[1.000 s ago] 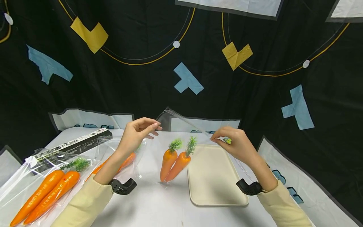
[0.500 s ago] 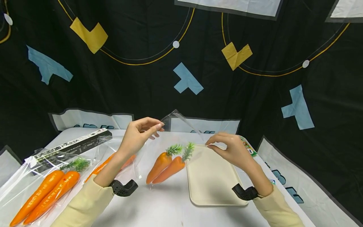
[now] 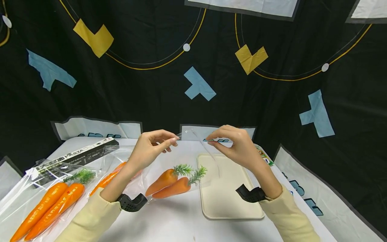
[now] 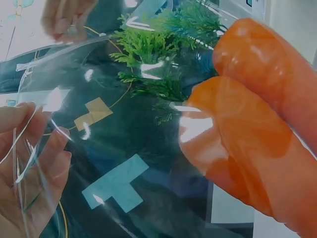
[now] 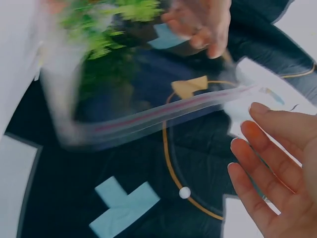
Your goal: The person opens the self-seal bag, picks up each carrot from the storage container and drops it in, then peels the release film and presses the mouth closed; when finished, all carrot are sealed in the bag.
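A clear zip bag (image 3: 184, 158) hangs between my two hands above the white table (image 3: 169, 222). Inside it lie two orange carrots (image 3: 165, 184) with green tops (image 3: 188, 171), tilted almost flat, their tips to the left. My left hand (image 3: 173, 140) pinches the bag's top edge at its left end. My right hand (image 3: 211, 141) pinches the same edge at its right end. In the left wrist view the carrots (image 4: 257, 148) fill the right side behind the film, with my left fingers (image 4: 29, 163) on the plastic. The right wrist view shows the zip strip (image 5: 173, 111) and my right fingers (image 5: 277, 163).
A cream tray (image 3: 223, 198) lies under my right forearm. At the left lie a bag of two carrots (image 3: 51, 201), a second bagged pair (image 3: 110, 176) behind my left arm, and a black box (image 3: 75, 154). A green-labelled packet (image 3: 264, 156) sits right of the tray.
The bag's carrots swung from hanging upright to nearly flat and shifted left. My right hand moved left and up, closer to the left hand, which barely moved.
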Available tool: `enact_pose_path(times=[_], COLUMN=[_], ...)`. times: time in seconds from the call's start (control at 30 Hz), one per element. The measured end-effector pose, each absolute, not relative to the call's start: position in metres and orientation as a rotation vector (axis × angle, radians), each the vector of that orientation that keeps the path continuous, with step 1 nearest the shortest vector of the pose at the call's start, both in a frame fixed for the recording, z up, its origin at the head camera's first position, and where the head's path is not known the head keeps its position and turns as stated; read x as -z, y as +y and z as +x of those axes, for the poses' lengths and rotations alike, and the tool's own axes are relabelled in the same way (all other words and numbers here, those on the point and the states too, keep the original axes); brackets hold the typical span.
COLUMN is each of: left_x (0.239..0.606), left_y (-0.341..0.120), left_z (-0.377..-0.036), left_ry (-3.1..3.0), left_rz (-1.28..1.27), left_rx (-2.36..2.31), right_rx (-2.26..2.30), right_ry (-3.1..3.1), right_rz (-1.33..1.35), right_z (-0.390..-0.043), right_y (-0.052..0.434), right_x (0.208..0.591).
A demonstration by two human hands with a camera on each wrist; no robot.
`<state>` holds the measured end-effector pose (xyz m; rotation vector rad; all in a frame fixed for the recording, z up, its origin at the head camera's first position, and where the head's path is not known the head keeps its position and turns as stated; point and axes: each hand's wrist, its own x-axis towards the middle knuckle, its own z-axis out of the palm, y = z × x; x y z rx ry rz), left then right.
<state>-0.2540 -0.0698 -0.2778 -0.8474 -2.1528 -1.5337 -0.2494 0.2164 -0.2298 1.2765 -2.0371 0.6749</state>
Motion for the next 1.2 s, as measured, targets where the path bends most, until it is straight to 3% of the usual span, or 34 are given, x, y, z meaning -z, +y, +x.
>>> enact_pose_path(times=[0.37, 1.2], left_x=[0.280, 0.286], left_y=[-0.063, -0.064], left_z=[-0.254, -0.251], left_ry=[-2.189, -2.179], left_rz=[-0.866, -0.842], left_rx=[1.469, 1.438], right_rx=[-0.731, -0.816], right_ry=[-1.963, -1.986], right_rz=[1.345, 1.095], right_z=[-0.247, -0.248], right_y=[0.190, 0.201], right_x=[0.213, 0.246])
